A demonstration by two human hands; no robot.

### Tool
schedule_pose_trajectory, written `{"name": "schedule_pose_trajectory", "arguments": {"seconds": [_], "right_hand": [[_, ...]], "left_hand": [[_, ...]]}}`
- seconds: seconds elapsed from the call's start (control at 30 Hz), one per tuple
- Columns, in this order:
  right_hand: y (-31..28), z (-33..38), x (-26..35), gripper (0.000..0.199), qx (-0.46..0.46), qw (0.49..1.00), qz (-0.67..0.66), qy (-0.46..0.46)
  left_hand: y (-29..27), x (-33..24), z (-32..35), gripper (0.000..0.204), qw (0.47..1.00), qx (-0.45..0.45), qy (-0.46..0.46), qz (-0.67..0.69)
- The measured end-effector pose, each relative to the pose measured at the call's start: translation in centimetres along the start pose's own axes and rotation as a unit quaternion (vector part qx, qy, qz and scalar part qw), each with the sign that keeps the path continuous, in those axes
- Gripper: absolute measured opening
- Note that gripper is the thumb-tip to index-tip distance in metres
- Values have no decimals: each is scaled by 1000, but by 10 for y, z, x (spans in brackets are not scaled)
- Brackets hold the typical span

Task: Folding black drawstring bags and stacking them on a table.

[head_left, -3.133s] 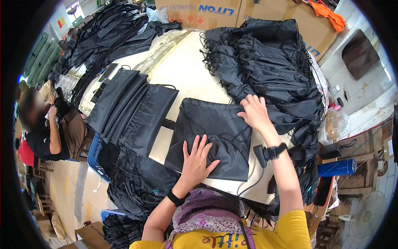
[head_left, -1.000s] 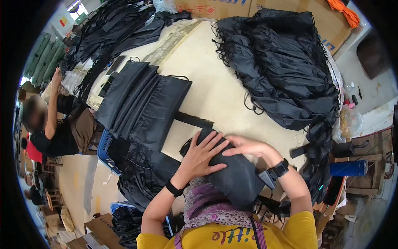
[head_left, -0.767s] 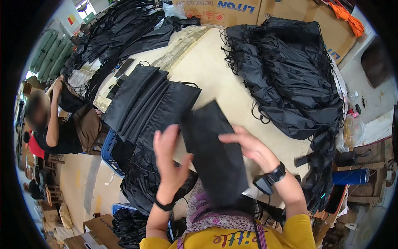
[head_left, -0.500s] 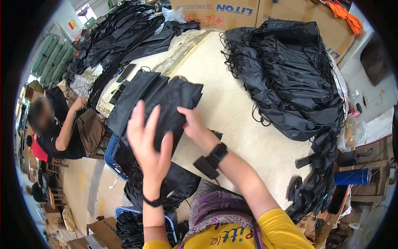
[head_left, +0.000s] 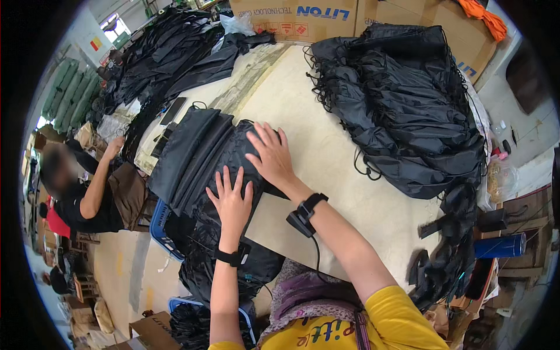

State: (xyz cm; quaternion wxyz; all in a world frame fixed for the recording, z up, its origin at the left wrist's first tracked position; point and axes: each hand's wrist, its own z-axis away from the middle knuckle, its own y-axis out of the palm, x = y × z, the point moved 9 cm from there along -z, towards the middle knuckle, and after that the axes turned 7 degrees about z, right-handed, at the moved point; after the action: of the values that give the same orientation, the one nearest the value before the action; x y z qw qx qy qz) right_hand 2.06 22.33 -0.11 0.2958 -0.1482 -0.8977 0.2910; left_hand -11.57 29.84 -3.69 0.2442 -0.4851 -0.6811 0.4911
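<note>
Several black fabric pieces (head_left: 189, 160), probably drawstring bags, overlap in a stack at the table's left edge, a cord loop showing at the top. My left hand (head_left: 233, 201) lies on the nearest black piece with its fingers spread. Farther up the same piece, by its right edge, my right hand (head_left: 271, 154) rests flat, fingers apart. Neither hand grips anything. Part of the fabric hangs over the table edge toward a blue basket (head_left: 158, 227).
A large heap of black drawstring bags (head_left: 402, 111) covers the right of the table (head_left: 274, 87). More black fabric (head_left: 169, 52) is piled at the far left, near a phone (head_left: 173, 111). Cardboard boxes (head_left: 326, 29) stand behind. A person (head_left: 87, 192) sits at the left.
My left hand has come down onto the fabric. My right hand has moved from the piece's edge to lie flat on it. The black piece now lies flatter against the stack.
</note>
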Motion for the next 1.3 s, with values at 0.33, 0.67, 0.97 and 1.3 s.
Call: {"name": "schedule_pose_trajectory", "arguments": {"seconds": [0.33,0.67,0.97,1.3], "right_hand": [[60,8,-21,56,185,981,9,-55],[-250,-174,-215,33,-169,895,411,-38],[-284,-221,-321,26,-34,792,608,38],[-385,-230,-150,19,-284,788,514,-187]], "left_hand": [[7,-6,13,77,998,59,-14,17],[3,-25,6,75,998,54,-11,40],[-52,-49,2,82,996,55,-3,69],[-73,-106,10,66,977,46,67,197]]}}
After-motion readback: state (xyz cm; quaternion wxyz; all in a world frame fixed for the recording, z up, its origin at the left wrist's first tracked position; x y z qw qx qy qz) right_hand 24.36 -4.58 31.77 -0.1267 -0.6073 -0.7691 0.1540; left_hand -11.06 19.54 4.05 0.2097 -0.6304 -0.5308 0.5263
